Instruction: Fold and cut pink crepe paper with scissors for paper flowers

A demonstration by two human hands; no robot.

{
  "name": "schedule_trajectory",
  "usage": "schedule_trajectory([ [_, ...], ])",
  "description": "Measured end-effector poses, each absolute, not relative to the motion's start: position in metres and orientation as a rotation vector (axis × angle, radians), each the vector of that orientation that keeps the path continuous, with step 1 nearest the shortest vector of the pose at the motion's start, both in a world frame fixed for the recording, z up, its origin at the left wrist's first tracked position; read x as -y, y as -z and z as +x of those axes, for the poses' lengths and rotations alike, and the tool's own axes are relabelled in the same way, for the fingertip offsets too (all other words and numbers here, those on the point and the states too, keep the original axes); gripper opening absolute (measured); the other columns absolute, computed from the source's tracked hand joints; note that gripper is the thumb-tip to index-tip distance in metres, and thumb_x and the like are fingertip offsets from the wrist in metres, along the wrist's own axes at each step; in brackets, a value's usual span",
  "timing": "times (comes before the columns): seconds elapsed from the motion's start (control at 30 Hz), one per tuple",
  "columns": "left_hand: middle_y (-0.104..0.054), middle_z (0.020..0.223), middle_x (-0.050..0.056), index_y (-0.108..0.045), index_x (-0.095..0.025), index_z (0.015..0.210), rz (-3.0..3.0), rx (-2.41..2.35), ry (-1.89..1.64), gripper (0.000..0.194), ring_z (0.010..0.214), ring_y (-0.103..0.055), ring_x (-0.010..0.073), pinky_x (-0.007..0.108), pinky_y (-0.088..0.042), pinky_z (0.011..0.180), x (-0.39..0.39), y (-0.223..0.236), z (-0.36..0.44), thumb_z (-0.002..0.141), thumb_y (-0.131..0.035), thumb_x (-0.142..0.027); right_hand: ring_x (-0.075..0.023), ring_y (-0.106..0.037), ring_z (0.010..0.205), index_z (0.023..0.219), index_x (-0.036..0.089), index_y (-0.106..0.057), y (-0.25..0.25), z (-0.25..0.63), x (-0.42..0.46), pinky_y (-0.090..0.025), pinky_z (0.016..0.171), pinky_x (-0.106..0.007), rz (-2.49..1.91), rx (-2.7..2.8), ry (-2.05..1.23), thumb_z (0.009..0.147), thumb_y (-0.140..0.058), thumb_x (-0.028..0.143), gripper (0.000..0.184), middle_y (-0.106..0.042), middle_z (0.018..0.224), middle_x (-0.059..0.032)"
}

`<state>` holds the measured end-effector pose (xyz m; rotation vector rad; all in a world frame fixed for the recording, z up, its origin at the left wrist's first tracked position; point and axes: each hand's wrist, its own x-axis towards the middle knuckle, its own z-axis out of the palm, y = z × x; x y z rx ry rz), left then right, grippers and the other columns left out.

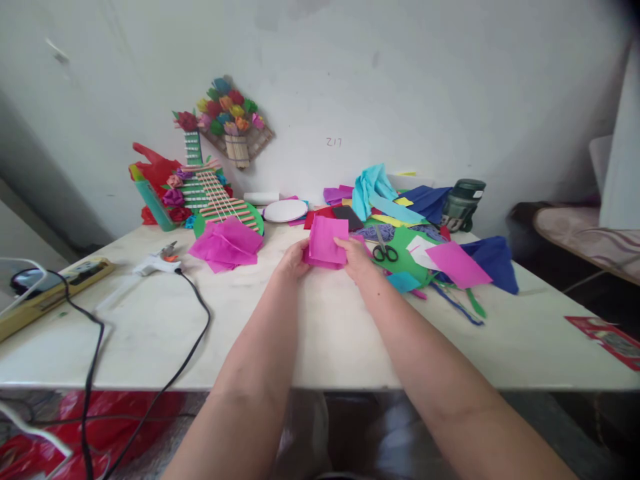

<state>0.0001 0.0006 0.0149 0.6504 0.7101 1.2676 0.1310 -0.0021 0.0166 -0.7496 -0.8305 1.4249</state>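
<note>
Both my hands hold a small stack of pink tissue paper squares [324, 241] just above the white table [320, 340], near its middle. My left hand [294, 260] grips the stack's left edge with its fingers curled under. My right hand [356, 257] pinches the right edge, thumb on top. A loose pile of more pink tissue paper [227, 245] lies to the left of my hands. Black-handled scissors [384, 251] rest on a green sheet just right of my right hand.
A glue gun [156, 264] with a black cord [193, 347] lies at the left. A craft guitar with paper flowers [210, 190] leans on the wall. Coloured paper scraps [425, 227], a white plate [285, 211] and a dark green jar [463, 204] fill the back right.
</note>
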Motion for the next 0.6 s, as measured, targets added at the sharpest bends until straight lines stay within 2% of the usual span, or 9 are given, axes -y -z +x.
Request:
schedule_trajectory([
  [0.17,-0.068,0.083,0.013,-0.06,-0.007,0.101,0.651,-0.716,-1.278,0.025,0.08,-0.065,0.0215,0.034,-0.051,0.078,-0.003,-0.013,-0.003,0.082,-0.045,-0.016,-0.0139,-0.06,0.056,0.068,0.016,-0.062,-0.007,0.132,-0.006,-0.05,0.06,-0.027,-0.911,0.819,-1.305,0.056,-0.063,0.013,0.013,-0.063,0.056,0.0035],
  [0.47,-0.068,0.081,0.012,-0.061,-0.007,0.096,0.62,-0.696,-1.282,0.023,0.079,-0.066,0.0199,0.032,-0.051,0.078,-0.004,-0.012,-0.003,0.083,-0.044,-0.015,-0.0128,-0.058,0.052,0.069,0.014,-0.063,0.0,0.132,-0.011,-0.046,0.055,-0.025,-0.969,0.891,-1.238,0.055,-0.063,0.013,0.014,-0.062,0.054,0.0034],
  [0.6,-0.069,0.084,0.012,-0.062,-0.01,0.096,0.641,-0.645,-1.295,0.024,0.082,-0.065,0.0206,0.032,-0.051,0.079,-0.002,-0.011,-0.002,0.084,-0.049,-0.026,-0.0126,-0.057,0.051,0.067,0.015,-0.064,0.001,0.131,-0.011,-0.047,0.055,-0.025,-0.982,0.906,-1.222,0.054,-0.063,0.014,0.012,-0.061,0.052,0.0039],
])
